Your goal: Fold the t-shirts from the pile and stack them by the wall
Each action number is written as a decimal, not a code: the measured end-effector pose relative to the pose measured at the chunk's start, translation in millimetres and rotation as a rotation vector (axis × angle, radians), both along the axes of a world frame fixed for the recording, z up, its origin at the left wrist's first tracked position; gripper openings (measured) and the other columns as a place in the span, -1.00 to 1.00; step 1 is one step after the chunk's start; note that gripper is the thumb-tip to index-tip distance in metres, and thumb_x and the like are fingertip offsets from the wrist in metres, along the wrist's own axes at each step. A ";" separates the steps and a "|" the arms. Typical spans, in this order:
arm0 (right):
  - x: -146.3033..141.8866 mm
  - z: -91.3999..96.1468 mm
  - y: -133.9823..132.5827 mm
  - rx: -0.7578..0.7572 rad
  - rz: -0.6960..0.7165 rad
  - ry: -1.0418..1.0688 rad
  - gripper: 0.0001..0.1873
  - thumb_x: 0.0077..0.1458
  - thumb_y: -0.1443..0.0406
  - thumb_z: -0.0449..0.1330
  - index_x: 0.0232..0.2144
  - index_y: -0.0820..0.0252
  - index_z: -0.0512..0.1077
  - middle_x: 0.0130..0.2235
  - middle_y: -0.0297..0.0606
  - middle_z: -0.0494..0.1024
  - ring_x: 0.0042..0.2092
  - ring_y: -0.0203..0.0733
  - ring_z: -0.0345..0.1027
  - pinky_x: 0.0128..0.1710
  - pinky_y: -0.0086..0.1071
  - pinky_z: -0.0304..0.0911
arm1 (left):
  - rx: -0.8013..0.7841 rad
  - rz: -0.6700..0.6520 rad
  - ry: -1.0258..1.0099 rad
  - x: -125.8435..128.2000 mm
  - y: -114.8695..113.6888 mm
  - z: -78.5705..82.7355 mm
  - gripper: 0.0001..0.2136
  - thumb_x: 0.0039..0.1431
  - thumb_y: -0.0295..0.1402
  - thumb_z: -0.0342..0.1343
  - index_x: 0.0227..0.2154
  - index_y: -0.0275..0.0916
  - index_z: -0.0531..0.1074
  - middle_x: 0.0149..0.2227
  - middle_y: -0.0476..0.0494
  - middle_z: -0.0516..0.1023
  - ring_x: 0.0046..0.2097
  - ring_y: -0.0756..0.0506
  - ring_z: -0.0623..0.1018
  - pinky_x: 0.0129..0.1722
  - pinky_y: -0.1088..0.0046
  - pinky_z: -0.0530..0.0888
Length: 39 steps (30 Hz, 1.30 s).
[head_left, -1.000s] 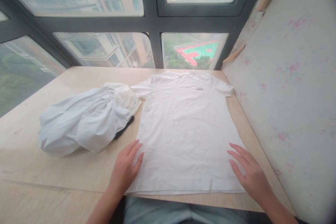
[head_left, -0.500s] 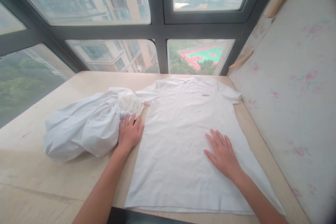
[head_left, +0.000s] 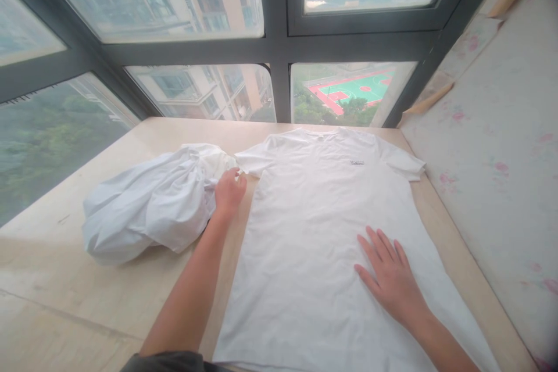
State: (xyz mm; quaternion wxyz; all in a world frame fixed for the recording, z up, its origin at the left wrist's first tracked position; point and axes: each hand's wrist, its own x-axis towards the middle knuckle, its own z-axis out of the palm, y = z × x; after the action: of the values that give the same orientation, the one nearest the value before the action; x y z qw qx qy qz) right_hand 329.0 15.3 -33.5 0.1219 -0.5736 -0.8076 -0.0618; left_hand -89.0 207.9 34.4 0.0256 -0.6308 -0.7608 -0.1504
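A white short-sleeved T-shirt (head_left: 305,232) lies spread flat, neckline toward the window, with small dark print on its chest. My left hand (head_left: 230,190) is at the hem of its left-side sleeve, fingers curled in and seemingly pinching the edge; the fingertips are partly hidden. Just left of that hand is a bunched heap of white cloth (head_left: 143,203), close against the wrist. My right hand (head_left: 390,273) rests palm down on the lower right part of the shirt, fingers spread.
The pale, stone-like ledge (head_left: 56,267) under the cloth reaches back to dark window frames (head_left: 279,49). A wall with flowered paper (head_left: 492,209) borders the right side, its paper peeling near the window corner.
My left hand has moved forward from beside the cloth heap to the shirt's sleeve, and its fingers have curled. My right hand stays flat on the shirt. The view has shifted slightly.
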 end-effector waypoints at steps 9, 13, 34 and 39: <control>2.6 -4.9 1.4 0.027 0.024 0.005 -0.34 0.27 0.03 0.03 0.33 0.11 0.13 0.38 -0.09 0.11 0.37 0.15 -0.02 0.27 0.16 -0.02 | -0.177 0.065 -0.024 -28.0 126.6 18.6 -0.58 0.30 -0.18 0.03 0.10 -0.34 0.34 0.10 -0.39 0.43 0.14 -0.26 0.45 0.14 0.12 0.35; 0.6 -2.5 0.4 0.020 0.016 0.003 -0.33 0.27 0.02 0.03 0.33 0.12 0.11 0.38 -0.09 0.10 0.37 0.14 -0.03 0.28 0.14 -0.03 | -0.378 0.011 -0.049 -48.2 154.4 24.8 -0.70 0.26 -0.17 0.14 -0.08 -0.28 0.46 -0.03 -0.18 0.52 0.00 -0.15 0.52 0.03 0.12 0.46; -0.1 1.3 0.1 0.004 0.018 0.032 -0.30 0.25 0.04 0.05 0.36 0.08 0.07 0.37 -0.10 0.13 0.36 0.17 0.02 0.27 0.16 0.01 | -0.469 -0.012 -0.171 -65.4 179.6 36.0 -0.70 0.28 -0.13 0.12 -0.24 -0.31 0.50 -0.27 -0.08 0.58 -0.27 -0.03 0.57 -0.22 0.33 0.54; -0.9 1.8 -0.6 0.006 0.012 0.041 -0.34 0.25 0.03 0.05 0.33 0.08 0.13 0.36 -0.11 0.15 0.34 0.17 0.04 0.26 0.15 0.02 | -0.556 -0.013 -0.131 -62.1 177.1 35.9 -0.73 0.28 -0.16 0.13 -0.21 -0.31 0.49 -0.23 -0.10 0.57 -0.25 -0.03 0.57 -0.23 0.34 0.54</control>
State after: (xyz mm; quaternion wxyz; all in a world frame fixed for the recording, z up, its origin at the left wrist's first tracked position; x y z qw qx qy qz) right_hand 328.1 14.7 -31.7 0.1406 -0.5696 -0.8082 -0.0517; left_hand -151.1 385.0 70.3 -0.1984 -0.6075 -0.7688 0.0235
